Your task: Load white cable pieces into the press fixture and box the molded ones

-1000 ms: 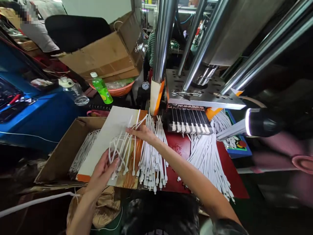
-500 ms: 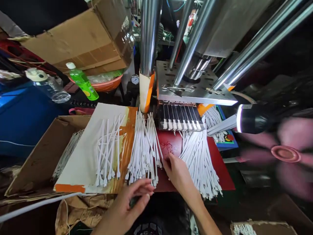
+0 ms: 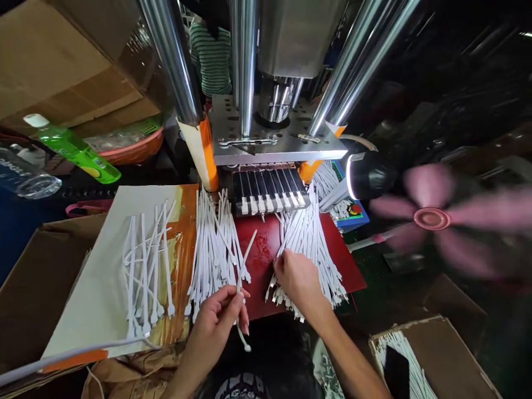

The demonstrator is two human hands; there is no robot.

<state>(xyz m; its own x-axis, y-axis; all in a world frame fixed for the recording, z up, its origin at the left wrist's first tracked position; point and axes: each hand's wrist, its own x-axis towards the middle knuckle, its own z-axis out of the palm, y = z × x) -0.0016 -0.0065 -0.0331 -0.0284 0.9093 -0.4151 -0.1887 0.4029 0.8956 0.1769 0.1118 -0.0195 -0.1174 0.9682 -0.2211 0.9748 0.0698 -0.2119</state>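
Pinched between thumb and fingers of my left hand (image 3: pixel 218 313) is a single white cable (image 3: pixel 248 252), slanting up over the red work surface, its connector end hanging below. My right hand (image 3: pixel 300 280) is closed at the left edge of the right cable bundle (image 3: pixel 310 233); its fingertips are partly hidden, and what they grip cannot be made out. Left of centre lies another bundle of white cables (image 3: pixel 211 238). Several white connectors sit in a row in the black mould (image 3: pixel 269 191) under the press plate (image 3: pixel 282 147).
On the left, a pale board (image 3: pixel 93 266) carries several more cables. A pink fan (image 3: pixel 432 219) spins at the right beside a black lamp (image 3: pixel 369 176). A carton (image 3: pixel 457 354) with cables stands lower right. Behind the press, a person in a striped top (image 3: pixel 211 58) is visible.
My left hand now holds a white cable upright, where it was empty before. My right hand has gone from the gap between the bundles to the right bundle. The view has shifted right.
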